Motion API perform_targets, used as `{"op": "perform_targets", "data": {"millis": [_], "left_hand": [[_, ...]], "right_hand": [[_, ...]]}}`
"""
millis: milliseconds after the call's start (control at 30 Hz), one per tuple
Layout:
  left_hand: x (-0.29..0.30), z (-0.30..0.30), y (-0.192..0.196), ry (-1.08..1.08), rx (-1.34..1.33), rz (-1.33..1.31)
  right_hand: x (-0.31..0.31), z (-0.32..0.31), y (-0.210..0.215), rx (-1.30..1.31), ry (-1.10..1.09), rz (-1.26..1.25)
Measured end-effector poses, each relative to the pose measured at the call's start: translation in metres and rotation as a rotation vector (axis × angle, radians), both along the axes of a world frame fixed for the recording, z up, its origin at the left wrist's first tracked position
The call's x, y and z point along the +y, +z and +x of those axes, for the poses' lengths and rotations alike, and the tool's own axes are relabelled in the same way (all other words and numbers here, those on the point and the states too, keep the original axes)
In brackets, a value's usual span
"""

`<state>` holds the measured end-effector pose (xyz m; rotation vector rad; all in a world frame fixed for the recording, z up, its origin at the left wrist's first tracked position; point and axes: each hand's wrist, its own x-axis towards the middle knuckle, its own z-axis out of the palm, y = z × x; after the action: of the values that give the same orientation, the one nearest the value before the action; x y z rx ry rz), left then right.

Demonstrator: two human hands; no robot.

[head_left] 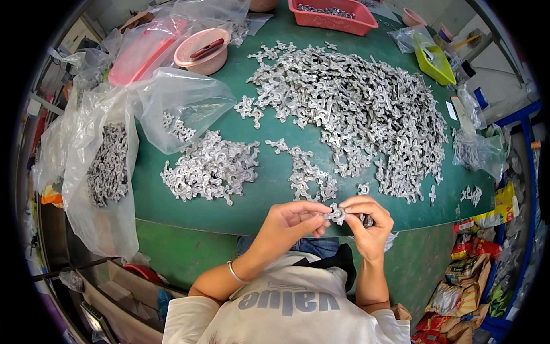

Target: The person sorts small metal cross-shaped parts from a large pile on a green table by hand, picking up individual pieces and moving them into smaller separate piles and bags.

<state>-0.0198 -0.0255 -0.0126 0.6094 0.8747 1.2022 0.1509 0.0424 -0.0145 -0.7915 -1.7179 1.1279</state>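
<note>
Between my two hands, over the near edge of the table, is a small silvery metal casting with a round middle and short arms. My left hand pinches it from the left, thumb and fingertips together. From the right, my right hand grips its other side with the thumb and forefinger, and more grey metal shows among its curled fingers. Just beyond my hands lies a loose group of similar castings. A large heap of castings spreads behind, and a smaller heap of castings sits to the left.
A clear plastic bag with castings hangs over the table's left edge. At the back stand a pink basket with a red-handled tool and a red tray of metal rings. A yellow-green bin stands at the far right of the green table.
</note>
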Motion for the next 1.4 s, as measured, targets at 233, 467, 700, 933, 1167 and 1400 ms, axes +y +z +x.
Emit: {"op": "perform_targets", "data": {"millis": [233, 467, 700, 933, 1167, 1400], "left_hand": [[-0.012, 0.012, 0.017, 0.092, 0.134, 0.107], [-0.016, 0.016, 0.018, 0.113, 0.192, 0.229], [-0.017, 0.018, 0.022, 0.119, 0.157, 0.237], [-0.017, 0.013, 0.021, -0.027, 0.061, 0.134], [-0.016, 0.017, 0.021, -0.124, -0.134, 0.038], [-0.017, 0.020, 0.012, -0.100, -0.135, 0.091]], "right_hand": [[-0.010, 0.003, 0.010, 0.030, -0.023, -0.066], [-0.015, 0.007, 0.015, 0.047, -0.026, -0.077], [-0.020, 0.007, 0.020, 0.070, -0.053, -0.068], [-0.018, 0.010, 0.022, 0.007, -0.042, 0.013], [-0.022, 0.006, 0.017, 0.155, -0.021, -0.281], [-0.028, 0.005, 0.016, 0.337, -0.008, -0.628]]}}
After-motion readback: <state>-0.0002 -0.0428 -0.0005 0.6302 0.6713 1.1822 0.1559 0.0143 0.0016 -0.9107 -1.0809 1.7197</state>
